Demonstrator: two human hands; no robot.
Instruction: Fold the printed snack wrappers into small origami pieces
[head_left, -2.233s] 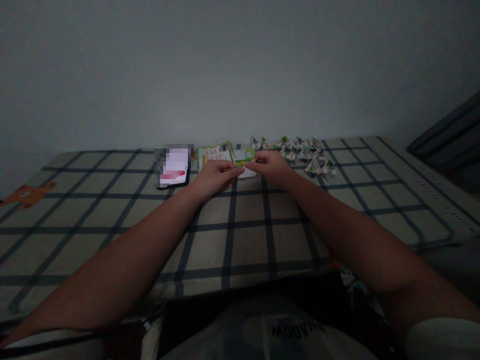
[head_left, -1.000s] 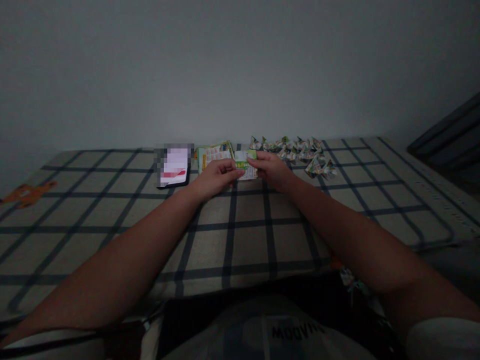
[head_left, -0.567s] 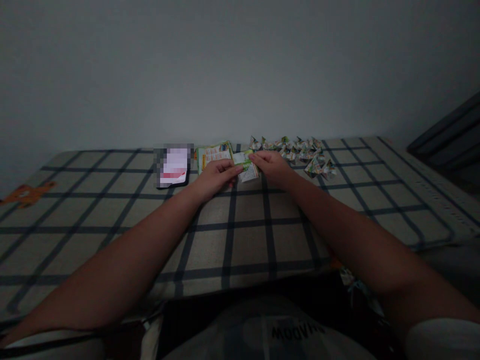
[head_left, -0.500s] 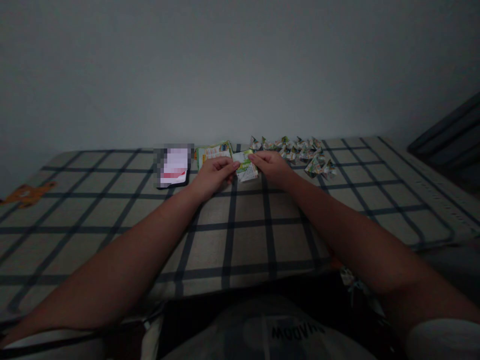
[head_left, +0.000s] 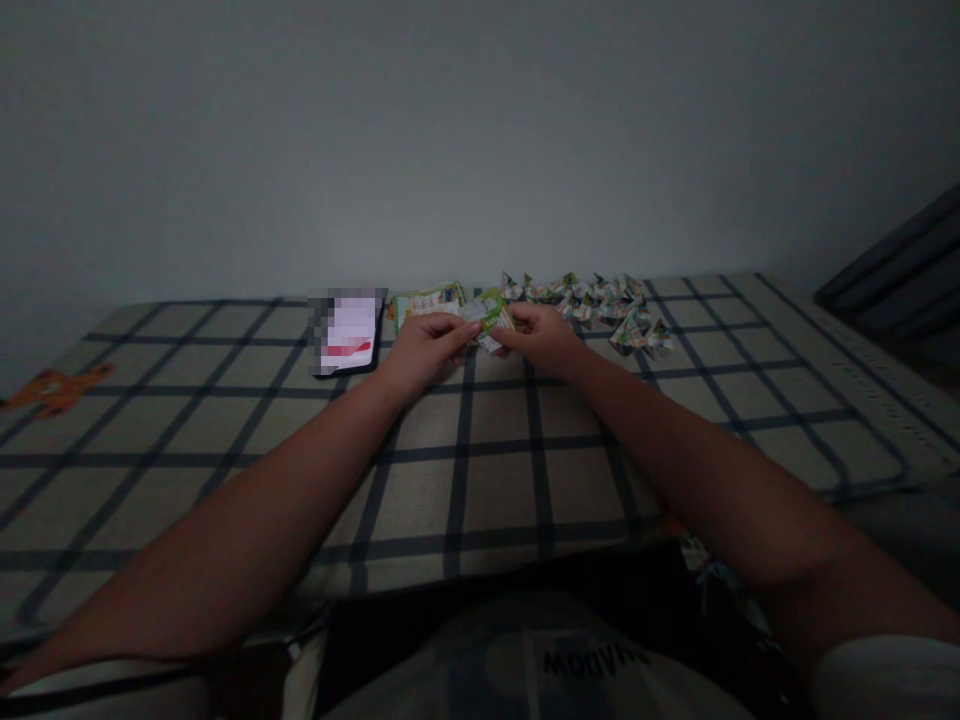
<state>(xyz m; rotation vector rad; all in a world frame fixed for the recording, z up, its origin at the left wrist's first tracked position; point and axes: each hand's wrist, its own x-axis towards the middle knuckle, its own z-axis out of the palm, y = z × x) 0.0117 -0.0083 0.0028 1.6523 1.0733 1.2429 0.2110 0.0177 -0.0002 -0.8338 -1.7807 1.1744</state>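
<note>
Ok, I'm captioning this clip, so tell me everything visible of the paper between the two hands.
The paper is small, thin-looking, white and green, with print too blurred to read. It appears partly folded, not flat. The left hand and right hand pinch it from either side, over the checked cloth; whether it touches that is unclear.

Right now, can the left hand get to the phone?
Probably yes: the phone lies beside the left hand, with checked cloth showing between them. But that hand is pinching the green-and-white paper, so it might have to let go first.
</note>
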